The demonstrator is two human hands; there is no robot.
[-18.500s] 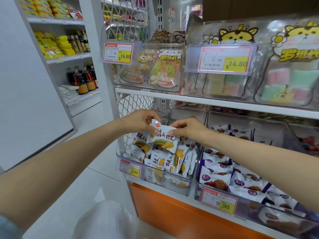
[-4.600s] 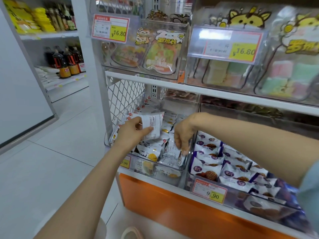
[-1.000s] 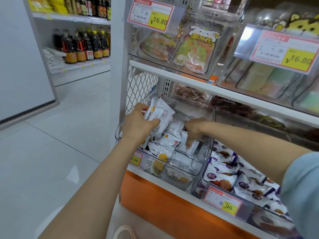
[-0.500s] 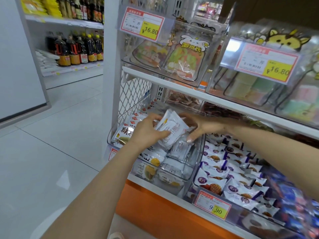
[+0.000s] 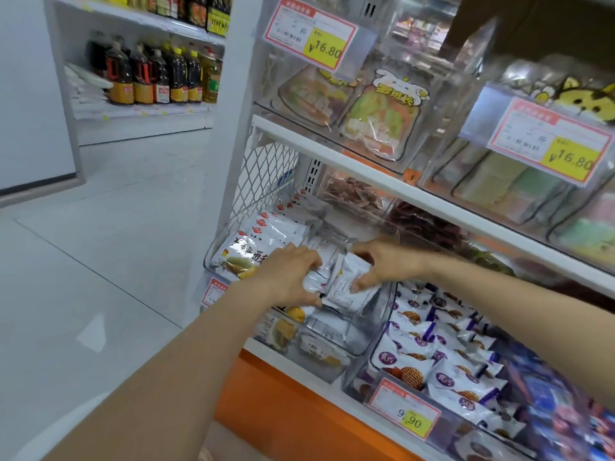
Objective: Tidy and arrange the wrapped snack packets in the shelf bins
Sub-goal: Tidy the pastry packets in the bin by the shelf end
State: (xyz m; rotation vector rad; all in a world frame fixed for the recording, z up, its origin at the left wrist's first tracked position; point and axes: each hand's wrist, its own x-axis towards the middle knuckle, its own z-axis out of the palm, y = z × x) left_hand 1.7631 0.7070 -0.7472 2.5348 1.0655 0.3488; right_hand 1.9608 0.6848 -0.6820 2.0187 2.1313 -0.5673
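Observation:
Both hands are in the clear left bin (image 5: 362, 341) on the lower shelf. My left hand (image 5: 289, 274) grips a small stack of white snack packets (image 5: 317, 277) from the left. My right hand (image 5: 382, 261) holds a white packet (image 5: 352, 291) from the right, fingers curled over its top edge, pressed against the stack. A neat row of white packets with yellow fruit print (image 5: 259, 241) stands along the bin's left side. More packets (image 5: 286, 327) lie loose at the bin's front.
A second clear bin (image 5: 382, 384) to the right holds purple-and-white waffle packets (image 5: 439, 354), with a 9.90 price tag (image 5: 404, 412). The shelf above (image 5: 382, 171) carries bins of colourful sweets. An orange base panel (image 5: 283, 414) runs below. Bottles (image 5: 156, 74) stand on a far shelf.
Both hands have dropped a little lower into the bin, and the right hand has closed over a packet beside the left hand's stack. The camera has moved closer.

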